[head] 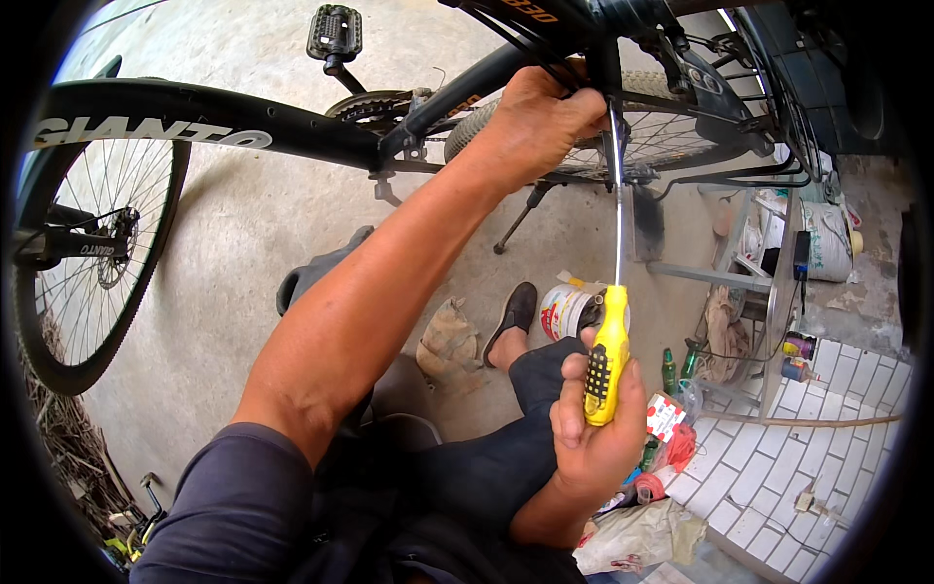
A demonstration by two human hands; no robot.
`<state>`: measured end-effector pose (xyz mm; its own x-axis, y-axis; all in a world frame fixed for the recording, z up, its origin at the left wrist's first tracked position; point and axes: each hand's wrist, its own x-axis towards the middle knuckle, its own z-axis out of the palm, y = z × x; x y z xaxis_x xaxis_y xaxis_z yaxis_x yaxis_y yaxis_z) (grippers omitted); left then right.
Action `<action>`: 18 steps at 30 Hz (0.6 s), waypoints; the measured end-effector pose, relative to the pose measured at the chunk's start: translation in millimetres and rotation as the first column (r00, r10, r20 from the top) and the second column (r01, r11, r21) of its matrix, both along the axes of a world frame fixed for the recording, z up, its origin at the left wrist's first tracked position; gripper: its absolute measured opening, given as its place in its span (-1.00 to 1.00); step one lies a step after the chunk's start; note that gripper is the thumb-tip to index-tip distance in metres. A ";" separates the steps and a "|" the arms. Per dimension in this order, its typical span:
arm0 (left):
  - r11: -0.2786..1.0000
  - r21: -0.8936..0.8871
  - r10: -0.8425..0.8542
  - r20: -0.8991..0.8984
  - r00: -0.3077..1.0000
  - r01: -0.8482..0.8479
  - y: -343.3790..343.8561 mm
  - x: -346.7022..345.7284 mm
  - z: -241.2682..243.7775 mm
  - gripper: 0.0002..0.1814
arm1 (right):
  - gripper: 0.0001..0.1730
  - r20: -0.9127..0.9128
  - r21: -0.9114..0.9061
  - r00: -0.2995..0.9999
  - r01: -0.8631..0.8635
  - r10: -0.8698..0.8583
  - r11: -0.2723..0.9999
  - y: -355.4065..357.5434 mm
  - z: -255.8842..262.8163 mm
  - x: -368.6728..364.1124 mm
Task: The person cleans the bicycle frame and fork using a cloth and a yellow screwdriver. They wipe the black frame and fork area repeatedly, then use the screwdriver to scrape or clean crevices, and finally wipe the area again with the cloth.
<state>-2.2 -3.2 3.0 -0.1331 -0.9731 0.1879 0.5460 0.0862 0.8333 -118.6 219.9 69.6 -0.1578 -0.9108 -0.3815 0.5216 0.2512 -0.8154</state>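
Note:
My right hand [602, 409] is closed around the yellow and black handle of a long screwdriver [608, 350]. Its steel shaft runs up to the black bicycle frame [321, 128], near the seat tube above the rear wheel [649, 139]; the tip is hard to make out. Beside the upper end of the shaft, my left hand [551, 109] reaches in at the frame, its fingers curled and partly hidden behind tubes and cables. Whether it grips something there cannot be told. A pedal [334, 33] and the chainring [372, 109] lie to the left of that hand.
The front wheel [102, 255] stands at the left, and a kickstand [519, 219] reaches the concrete floor. Near my foot are a white bucket [562, 312] and a crumpled cloth [446, 339]. A metal-framed stand [711, 277], green bottles [669, 371] and a carton [665, 416] are at the right.

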 end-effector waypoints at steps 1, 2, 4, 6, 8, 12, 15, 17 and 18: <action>1.000 -0.004 0.001 -0.004 1.000 -0.001 -0.2 -0.3 -0.2 -0.81 | -0.55 -0.149 -0.035 0.989 0.014 -0.019 0.999 0.0 0.1 4.8; 1.000 -0.001 -0.002 0.000 1.000 0.002 -0.5 -0.3 -0.4 -0.81 | -0.56 -0.294 -0.072 0.955 0.023 -0.044 0.997 0.0 0.1 10.5; 1.000 0.005 -0.007 0.008 1.000 0.007 -0.9 0.3 -0.5 -0.80 | -0.42 -0.432 -0.057 0.893 0.116 -0.129 0.992 -1.2 6.7 20.1; 1.000 0.000 0.002 0.025 1.000 -0.002 -0.5 0.1 -0.5 -0.80 | -0.43 -0.699 -0.106 0.692 0.152 -0.182 0.983 2.1 -3.9 21.6; 1.000 -0.006 0.004 0.029 1.000 -0.004 -0.4 -0.1 -0.2 -0.80 | -0.45 -0.818 -0.129 0.540 0.162 -0.197 0.978 4.4 -7.3 22.7; 1.000 -0.006 -0.004 0.011 1.000 0.004 -1.3 -0.5 -1.3 -0.81 | -0.50 -0.862 -0.159 0.462 0.143 -0.208 0.977 5.3 -8.0 24.4; 1.000 0.002 -0.009 -0.010 1.000 0.009 -1.7 -1.6 -1.8 -0.81 | -0.55 -0.768 -0.157 0.600 0.164 -0.225 0.974 2.8 1.3 26.2; 1.000 0.006 -0.012 -0.013 1.000 0.012 -1.3 -1.7 -2.1 -0.81 | -0.60 -0.669 -0.139 0.711 0.169 -0.219 0.976 1.4 4.3 23.9; 1.000 0.005 -0.012 -0.008 1.000 0.012 -1.1 -1.5 -1.6 -0.81 | -0.62 -0.630 -0.136 0.748 0.160 -0.210 0.978 1.1 3.4 21.0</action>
<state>-3.7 -4.3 1.4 -0.1435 -0.9725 0.1837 0.5539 0.0749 0.8292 -97.6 221.0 73.0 -0.5095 -0.8577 -0.0686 -0.0950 0.1353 -0.9862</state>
